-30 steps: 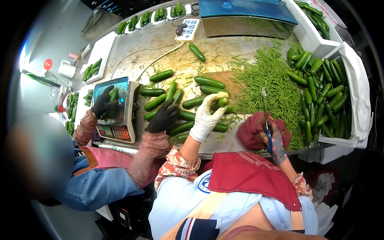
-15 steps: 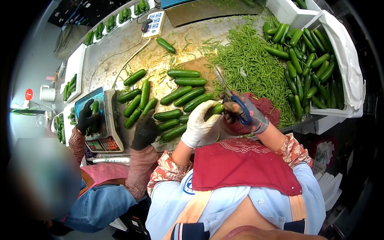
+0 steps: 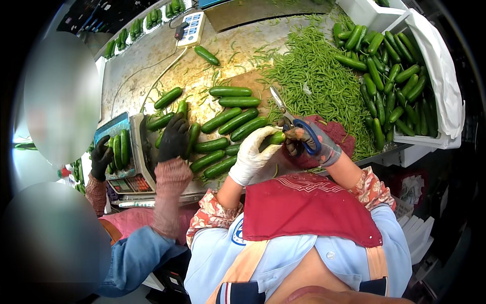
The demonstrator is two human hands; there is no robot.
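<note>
My left hand (image 3: 253,154), in a white glove, is closed around a small green cucumber (image 3: 276,138), whose end pokes out toward my right hand. My right hand (image 3: 319,144), in a grey-black glove, grips scissors (image 3: 280,103) by their blue handles. Their blades point up and away, and the fingertips of this hand are close to the cucumber's end. Just left of my hands, loose cucumbers (image 3: 238,124) lie in rough rows on the metal table. A dark red cloth or bag (image 3: 334,136) lies under and behind my right hand.
Green beans (image 3: 319,76) are heaped beyond my right hand. A white crate (image 3: 439,76) of cucumbers stands at far right. A co-worker's gloved hands (image 3: 174,136) are at left by a scale (image 3: 139,167) bearing cucumbers. A power strip (image 3: 192,29) lies at the back.
The co-worker's right hand has moved forward onto the loose cucumbers, and their left hand has drawn back from those on the scale. Another person has appeared at far left. My hands have barely moved.
</note>
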